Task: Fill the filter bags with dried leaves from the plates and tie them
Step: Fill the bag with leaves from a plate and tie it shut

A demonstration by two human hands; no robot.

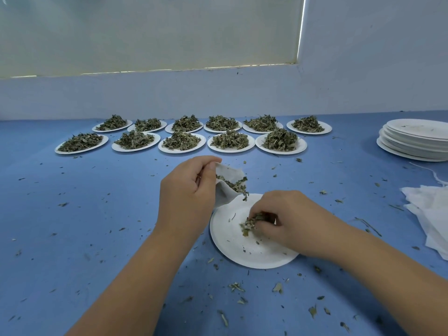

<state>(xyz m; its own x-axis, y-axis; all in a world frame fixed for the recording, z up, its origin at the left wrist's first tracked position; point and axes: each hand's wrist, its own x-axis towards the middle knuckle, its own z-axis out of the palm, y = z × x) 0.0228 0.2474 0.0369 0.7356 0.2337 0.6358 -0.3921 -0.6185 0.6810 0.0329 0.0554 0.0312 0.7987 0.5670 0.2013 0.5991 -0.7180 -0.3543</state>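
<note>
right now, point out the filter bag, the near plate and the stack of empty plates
filter bag (229, 171), head view, its upper white flap
near plate (228, 238), head view, bare left side
stack of empty plates (417, 128), head view, top plate's face

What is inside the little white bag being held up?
The bag, held by the left hand, shows dried leaves at its open mouth. How full it is lower down cannot be seen: the cloth and hand cover that.
</note>
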